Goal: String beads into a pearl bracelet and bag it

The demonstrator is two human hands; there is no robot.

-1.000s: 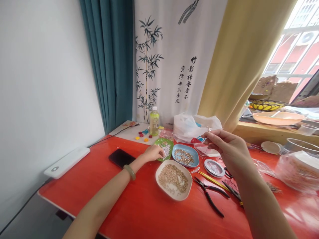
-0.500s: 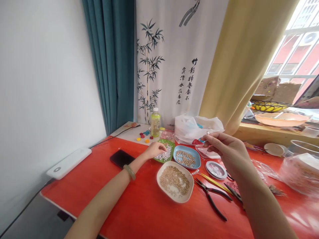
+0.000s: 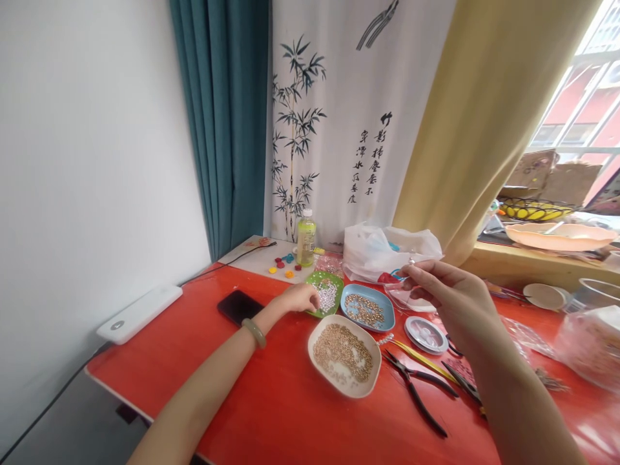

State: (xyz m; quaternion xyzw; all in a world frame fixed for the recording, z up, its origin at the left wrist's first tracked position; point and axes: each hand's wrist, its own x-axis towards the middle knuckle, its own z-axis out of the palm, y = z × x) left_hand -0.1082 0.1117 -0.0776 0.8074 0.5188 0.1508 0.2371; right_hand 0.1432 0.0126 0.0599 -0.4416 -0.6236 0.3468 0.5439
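Observation:
My left hand (image 3: pixel 300 298), a bangle on its wrist, is at the left edge of the green tray (image 3: pixel 338 282) of white pearl-like beads (image 3: pixel 327 295). Its fingers are curled together; whatever may be between them is hidden. My right hand (image 3: pixel 448 290) is raised above the table's right side, thumb and finger pinching a small shiny bead (image 3: pixel 411 261). Beside the green tray stands a blue tray (image 3: pixel 391 318) of gold beads (image 3: pixel 364 311). Nearer to me is a white bowl (image 3: pixel 310 352) with small gold and clear beads (image 3: pixel 346 351).
Black-handled pliers (image 3: pixel 419 391), a second pair of pliers (image 3: pixel 462 381) and a spool (image 3: pixel 426 335) lie on the red table (image 3: pixel 271 413). A phone (image 3: pixel 239 307) is at left. Behind are a bottle (image 3: pixel 306 239) and a white plastic bag (image 3: pixel 371 248).
My left hand has drawn back slightly from the beads in the green tray, and its fingers have curled in more. The right hand keeps its pinch. The view has shifted slightly left.

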